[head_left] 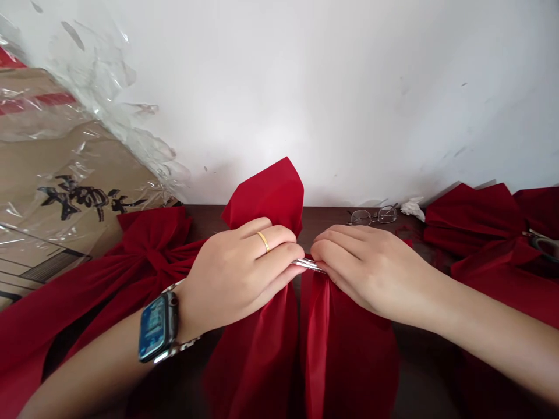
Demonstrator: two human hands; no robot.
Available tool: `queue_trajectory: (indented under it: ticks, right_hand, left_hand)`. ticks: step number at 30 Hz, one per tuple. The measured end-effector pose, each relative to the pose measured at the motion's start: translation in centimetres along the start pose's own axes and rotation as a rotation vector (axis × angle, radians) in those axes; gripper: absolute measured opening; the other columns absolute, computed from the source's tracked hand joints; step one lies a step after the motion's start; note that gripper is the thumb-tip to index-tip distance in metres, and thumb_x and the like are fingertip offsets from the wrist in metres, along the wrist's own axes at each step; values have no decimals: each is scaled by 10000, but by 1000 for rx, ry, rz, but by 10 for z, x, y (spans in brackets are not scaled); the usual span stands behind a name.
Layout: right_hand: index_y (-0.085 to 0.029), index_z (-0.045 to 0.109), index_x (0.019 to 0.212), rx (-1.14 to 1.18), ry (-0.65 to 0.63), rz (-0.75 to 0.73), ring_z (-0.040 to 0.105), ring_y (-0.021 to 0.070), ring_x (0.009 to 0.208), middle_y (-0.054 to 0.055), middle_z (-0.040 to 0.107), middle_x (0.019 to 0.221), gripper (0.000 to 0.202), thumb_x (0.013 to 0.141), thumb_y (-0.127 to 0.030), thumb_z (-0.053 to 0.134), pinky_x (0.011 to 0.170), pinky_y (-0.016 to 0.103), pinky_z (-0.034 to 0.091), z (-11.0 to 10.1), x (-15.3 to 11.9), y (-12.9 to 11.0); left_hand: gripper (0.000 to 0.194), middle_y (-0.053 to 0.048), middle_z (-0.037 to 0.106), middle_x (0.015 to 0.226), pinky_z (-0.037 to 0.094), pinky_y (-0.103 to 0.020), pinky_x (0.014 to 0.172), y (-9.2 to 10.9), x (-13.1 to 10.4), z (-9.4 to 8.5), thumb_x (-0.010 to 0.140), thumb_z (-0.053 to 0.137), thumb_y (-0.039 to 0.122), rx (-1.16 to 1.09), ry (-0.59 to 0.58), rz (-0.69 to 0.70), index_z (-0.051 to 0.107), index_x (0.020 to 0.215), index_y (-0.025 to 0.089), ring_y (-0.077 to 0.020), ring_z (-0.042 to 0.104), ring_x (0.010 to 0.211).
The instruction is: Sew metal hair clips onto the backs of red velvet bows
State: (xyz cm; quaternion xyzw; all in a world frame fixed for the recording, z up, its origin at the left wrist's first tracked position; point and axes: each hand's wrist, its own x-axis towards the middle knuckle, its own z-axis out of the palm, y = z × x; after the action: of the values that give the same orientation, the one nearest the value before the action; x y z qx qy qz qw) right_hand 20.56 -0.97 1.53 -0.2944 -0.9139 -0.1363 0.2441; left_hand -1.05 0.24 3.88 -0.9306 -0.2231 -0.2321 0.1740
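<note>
A plastic-wrapped box point(87, 166) stands at far left behind a red bow point(152, 253) on a dark table point(325, 218). Beside the bow, a left hand point(240, 270), wearing a ring point(263, 241) and a watch point(155, 327), pinches a silver cord point(309, 265) in front of red cloth point(271, 192) at center. The right hand point(367, 265) grips the cord close by, fingers curled over it. Eyeglasses point(374, 217) and a crumpled tissue point(413, 208) lie near the white wall point(349, 105), with more red fabric point(476, 221) at far right.
</note>
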Motion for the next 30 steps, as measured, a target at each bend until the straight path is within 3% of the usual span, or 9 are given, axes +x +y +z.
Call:
queue_trajectory:
  ticks: [5, 12, 22, 30]
  right_hand:
    - [-148, 512, 822, 144, -78, 17, 426, 142, 637, 19, 515, 732, 171, 941, -106, 397, 582, 288, 357, -3, 0, 4]
    - [-189, 416, 868, 521, -234, 103, 470, 139, 772, 31, 515, 877, 100, 929, -111, 396, 644, 257, 385, -13, 1, 12]
    - [-191, 421, 911, 843, -348, 28, 462, 120, 825, 45, 487, 971, 101, 976, -138, 365, 776, 240, 417, -10, 1, 22]
    - [-185, 426, 892, 1046, -414, 90, 443, 113, 853, 44, 459, 970, 124, 993, -165, 356, 803, 233, 407, -12, 4, 27]
  left_hand:
    - [78, -2, 686, 920, 468, -279, 744, -2, -1, -3, 878, 610, 251, -77, -27, -52, 658, 913, 200, -148, 592, 795]
    - [95, -5, 686, 921, 453, -265, 754, -5, 2, -6, 882, 605, 277, -233, -86, -156, 677, 882, 214, -144, 603, 834]
    - [61, 19, 683, 915, 460, -212, 820, -14, 6, -3, 862, 628, 226, -548, -225, -213, 688, 866, 223, -107, 618, 866]
    - [66, 15, 683, 894, 467, -233, 792, -7, 6, -5, 866, 618, 236, -515, -206, -274, 683, 869, 225, -125, 617, 858]
